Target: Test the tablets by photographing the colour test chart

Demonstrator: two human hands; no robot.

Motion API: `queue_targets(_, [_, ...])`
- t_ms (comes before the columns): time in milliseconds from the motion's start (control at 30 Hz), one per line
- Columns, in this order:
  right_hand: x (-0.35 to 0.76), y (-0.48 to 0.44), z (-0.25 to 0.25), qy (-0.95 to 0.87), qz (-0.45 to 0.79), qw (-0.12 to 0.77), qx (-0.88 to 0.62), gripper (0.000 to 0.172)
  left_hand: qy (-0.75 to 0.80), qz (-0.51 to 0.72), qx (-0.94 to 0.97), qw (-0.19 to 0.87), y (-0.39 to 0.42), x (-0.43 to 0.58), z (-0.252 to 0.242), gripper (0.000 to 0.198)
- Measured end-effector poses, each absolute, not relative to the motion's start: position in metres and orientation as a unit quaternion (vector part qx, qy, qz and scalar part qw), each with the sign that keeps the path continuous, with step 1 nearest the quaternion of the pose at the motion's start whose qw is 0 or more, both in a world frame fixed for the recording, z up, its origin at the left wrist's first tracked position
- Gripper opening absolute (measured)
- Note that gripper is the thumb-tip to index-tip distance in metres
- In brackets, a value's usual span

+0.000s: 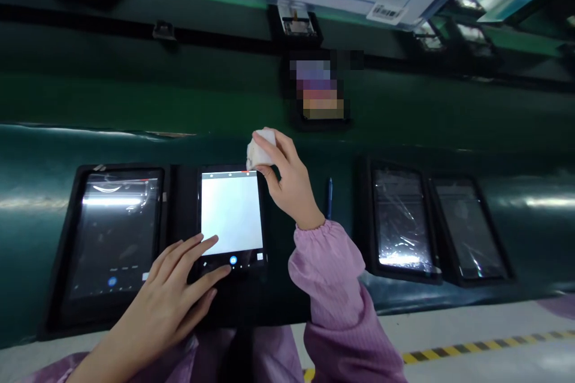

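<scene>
In the head view, the right hand [290, 185] clamps a small, white, soft-edged block [263, 148] between thumb and fingers. Just below-left of it, the black-bordered tablet [233, 209] glows nearly blank white, a round blue icon along its dark bottom strip. The left hand [173, 284], fingers apart, overlaps the tablet's lower-left corner.

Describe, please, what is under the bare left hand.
The fingers of the bare left hand are over the lower left part of the black rectangular tablet with a lit white screen, partly visible between them. What the hand covers cannot be seen.
</scene>
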State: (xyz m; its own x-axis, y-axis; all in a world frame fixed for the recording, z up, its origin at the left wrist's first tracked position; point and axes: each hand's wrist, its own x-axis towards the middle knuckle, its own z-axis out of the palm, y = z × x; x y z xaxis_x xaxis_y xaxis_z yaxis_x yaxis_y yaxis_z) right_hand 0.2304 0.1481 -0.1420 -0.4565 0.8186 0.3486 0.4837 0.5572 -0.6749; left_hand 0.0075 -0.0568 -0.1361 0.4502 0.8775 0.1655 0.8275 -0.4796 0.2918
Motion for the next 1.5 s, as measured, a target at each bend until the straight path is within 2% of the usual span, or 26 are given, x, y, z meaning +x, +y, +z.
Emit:
queue_targets(367, [0.229,0.147,-0.142,-0.818,0.244,0.358,-0.378,0.052,0.486,0.142,0.861,0.051,-0.053,0.013,-0.141,0.040])
queue_targets(533, [0.228,0.149,-0.146,-0.823,0.223,0.361,-0.377,0.050,0.528,0.208,0.822,0.046,-0.061,-0.019,-0.141,0.040])
queue_targets(733, [0.231,0.154,-0.151,-0.823,0.194,0.364,-0.390,0.049,0.606,0.243,0.750,-0.101,-0.098,-0.090,-0.156,0.040])
queue_targets(900, [0.223,0.156,-0.140,-0.825,0.208,0.377,-0.366,0.047,0.617,0.253,0.734,-0.131,-0.126,-0.118,-0.174,0.033])
queue_targets(1033, [0.187,0.153,-0.123,-0.840,0.284,0.339,-0.315,0.052,0.593,0.301,0.736,-0.130,-0.132,-0.121,-0.191,0.028])
queue_targets(1167, [0.132,0.153,-0.114,-0.861,0.330,0.294,-0.253,0.045,0.601,0.306,0.726,-0.136,-0.130,-0.118,-0.201,0.029])
queue_targets(1300, [0.088,0.156,-0.116,-0.879,0.318,0.262,-0.239,0.035,0.603,0.313,0.720,-0.142,-0.126,-0.117,-0.201,0.027])
queue_targets(1500, [0.065,0.157,-0.123,-0.897,0.282,0.236,-0.246,0.032,0.597,0.321,0.723,-0.131,-0.123,-0.118,-0.200,0.026])
